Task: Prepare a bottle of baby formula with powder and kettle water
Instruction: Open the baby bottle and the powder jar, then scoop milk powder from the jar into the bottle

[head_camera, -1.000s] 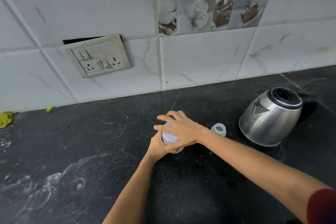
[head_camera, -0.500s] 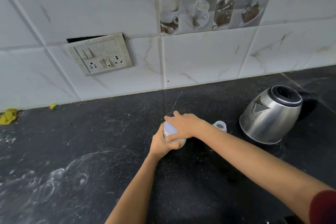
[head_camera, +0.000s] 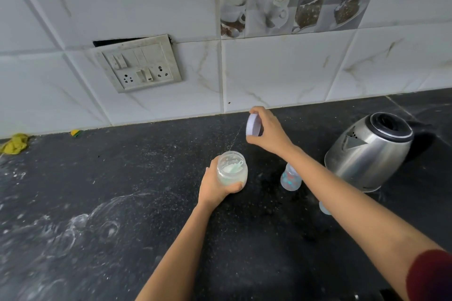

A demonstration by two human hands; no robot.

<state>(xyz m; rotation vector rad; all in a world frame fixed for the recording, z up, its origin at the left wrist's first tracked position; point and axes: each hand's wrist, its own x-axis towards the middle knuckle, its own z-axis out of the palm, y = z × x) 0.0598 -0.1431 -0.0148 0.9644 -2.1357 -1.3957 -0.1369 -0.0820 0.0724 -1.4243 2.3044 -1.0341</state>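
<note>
— So, from the head camera, what is happening on the counter (head_camera: 122, 203)?

— The left hand (head_camera: 216, 188) is wrapping around the open powder jar (head_camera: 231, 170), fingers curled under its base, holding it just in front of the person. A pale scoop (head_camera: 234, 167) is lying inside on the white powder.

— And the other one?

— The right hand (head_camera: 269, 133) is pinching the jar's lid (head_camera: 253, 125) on edge between thumb and fingers, up at about one o'clock from the jar, near the tiled wall (head_camera: 281, 73).

— Where is the bottle sitting?

— The baby bottle (head_camera: 290, 178) is standing open at three o'clock from the jar, partly tucked under the right forearm. The steel kettle (head_camera: 369, 151) is resting further out the same way, well apart from the jar. A small pale piece (head_camera: 324, 208), probably the bottle's cap, is peeking out at five o'clock from the bottle; I cannot tell for sure.

— What is worrying you?

— That forearm is passing right over the bottle, so lowering the arm to set the lid down could be knocking it over. The jar is also looking tilted in a one-handed grip, so powder could be spilling onto the counter, which is already looking dusted white at eight o'clock. And the lid, being held on edge, could be rolling away if dropped.
</note>
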